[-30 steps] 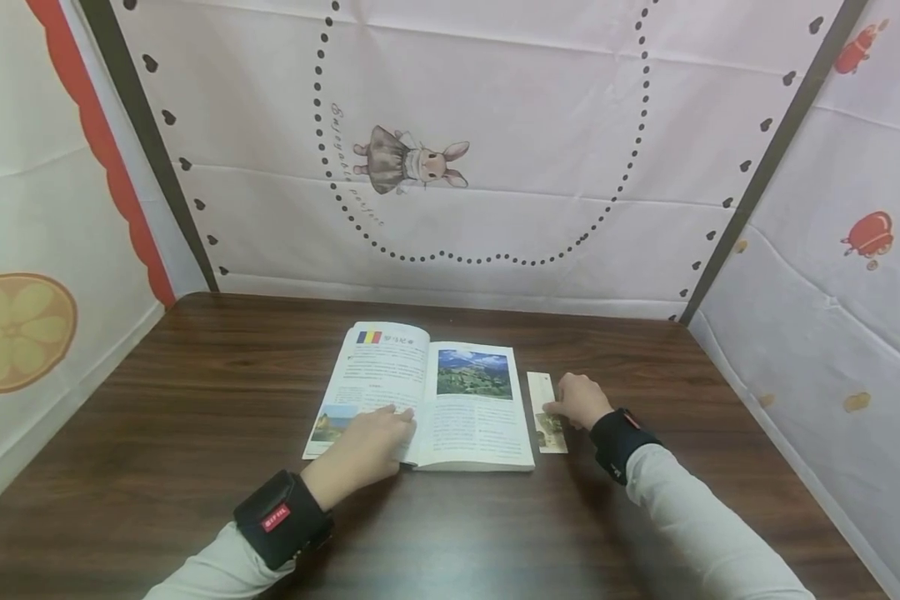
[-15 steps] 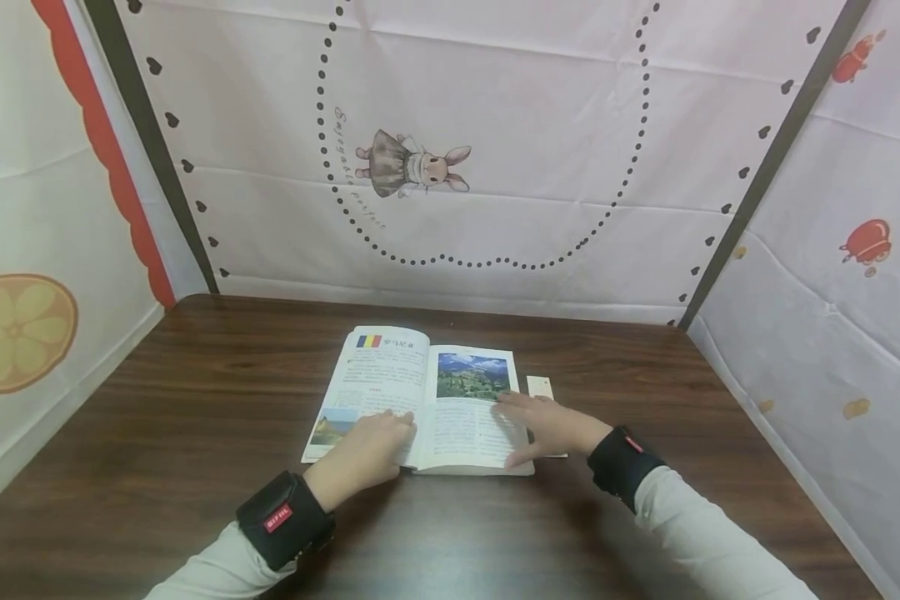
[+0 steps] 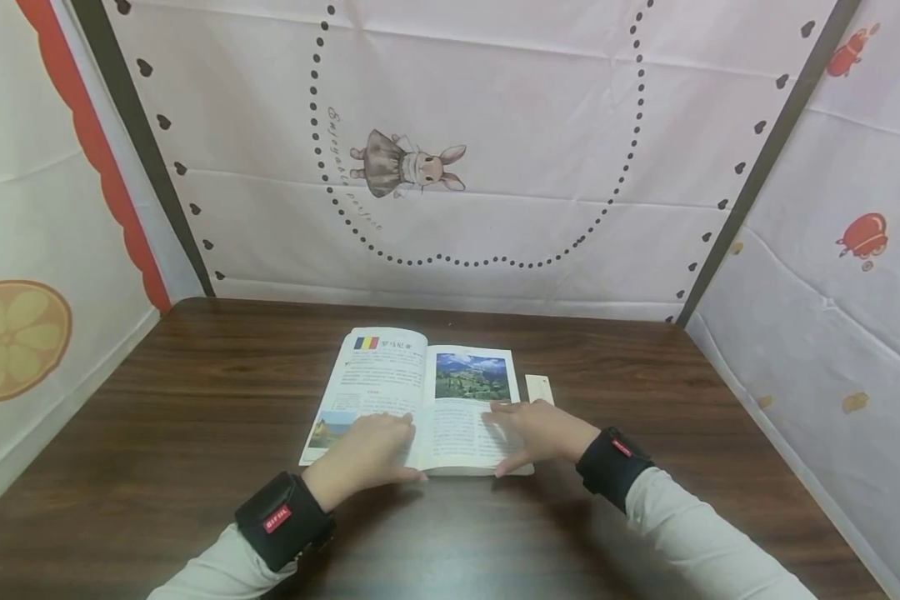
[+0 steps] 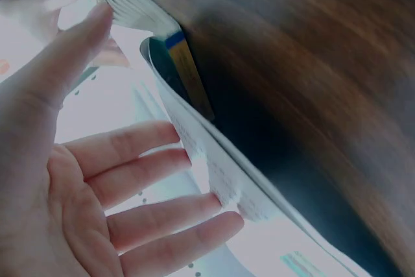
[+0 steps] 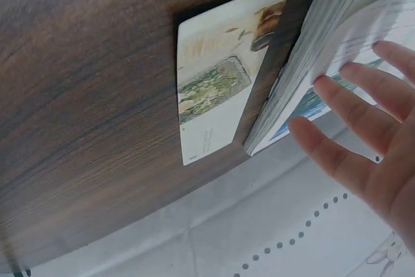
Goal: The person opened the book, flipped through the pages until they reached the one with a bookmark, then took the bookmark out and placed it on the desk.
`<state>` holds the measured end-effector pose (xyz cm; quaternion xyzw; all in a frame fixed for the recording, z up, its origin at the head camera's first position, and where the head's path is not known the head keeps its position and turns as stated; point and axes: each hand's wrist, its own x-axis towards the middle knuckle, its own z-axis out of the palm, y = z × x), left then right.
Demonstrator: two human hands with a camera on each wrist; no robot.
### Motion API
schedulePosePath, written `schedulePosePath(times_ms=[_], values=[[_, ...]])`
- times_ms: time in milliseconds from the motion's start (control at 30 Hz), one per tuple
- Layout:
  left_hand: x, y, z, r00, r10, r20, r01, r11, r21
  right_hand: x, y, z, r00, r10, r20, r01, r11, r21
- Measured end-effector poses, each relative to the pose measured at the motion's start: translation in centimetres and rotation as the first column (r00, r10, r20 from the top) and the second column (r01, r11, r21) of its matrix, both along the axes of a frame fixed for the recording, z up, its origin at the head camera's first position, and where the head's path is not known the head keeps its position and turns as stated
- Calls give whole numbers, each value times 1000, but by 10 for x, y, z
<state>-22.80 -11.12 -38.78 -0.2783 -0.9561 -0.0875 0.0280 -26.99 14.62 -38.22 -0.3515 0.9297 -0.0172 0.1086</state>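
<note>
An open book (image 3: 461, 442) lies on the table, with text and colour pictures on both pages. My left hand (image 3: 367, 454) rests on the lower part of the left page. In the left wrist view its fingers (image 4: 146, 144) are extended with their tips at the page, the thumb apart from them. My right hand (image 3: 547, 429) reaches over the right page from the side, fingers straight and spread. The right wrist view shows its fingertips (image 5: 347, 72) at the page. A printed paper bookmark (image 5: 211, 89) lies flat beside the book's right edge, partly hidden by my right hand in the head view.
The dark wood-grain table (image 3: 195, 400) extends around the book. Pale printed cloth walls (image 3: 450, 233) stand along its back and both sides. A black band (image 3: 283, 518) wraps the left wrist, and a similar band (image 3: 613, 462) the right.
My right hand has moved left from the bookmark onto the right page, and its fingers have spread. My left thumb has swung out to the right at the book's lower edge.
</note>
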Motion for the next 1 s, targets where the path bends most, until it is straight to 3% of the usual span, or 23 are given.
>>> schedulePosePath(times_ms=[167, 267, 367, 467, 633, 700, 767, 900, 933, 1000], values=[[0, 6, 0, 998, 54, -40, -54, 998, 16, 1, 0, 9, 998, -8, 66, 11, 999, -39], [1, 10, 2, 995, 85, -49, -85, 996, 21, 1, -2, 17, 999, 26, 38, -24, 999, -49], [2, 14, 4, 993, 104, -54, -103, 995, 12, 1, -5, 23, 994, 69, -80, -74, 996, -49], [1, 17, 5, 991, 113, -76, -115, 993, -19, 0, -9, 29, 972, 86, -219, -103, 992, -68], [0, 24, 2, 984, 135, -113, -141, 989, -47, 2, -17, 40, 914, 106, -393, -174, 974, -143], [1, 27, 0, 981, 141, -130, -149, 988, -53, 4, -21, 44, 880, 129, -457, -222, 963, -156], [1, 30, -4, 977, 141, -163, -153, 986, -63, 6, -26, 47, 829, 163, -535, -281, 948, -147], [1, 32, -9, 957, 149, -249, -164, 986, -42, 8, -34, 50, 708, 212, -674, -387, 914, -118], [1, 32, -9, 954, 156, -257, -167, 986, -21, 8, -36, 51, 694, 202, -691, -392, 911, -128], [-1, 29, -7, 957, 178, -228, -177, 984, 28, 8, -38, 52, 709, 147, -690, -369, 911, -185]])
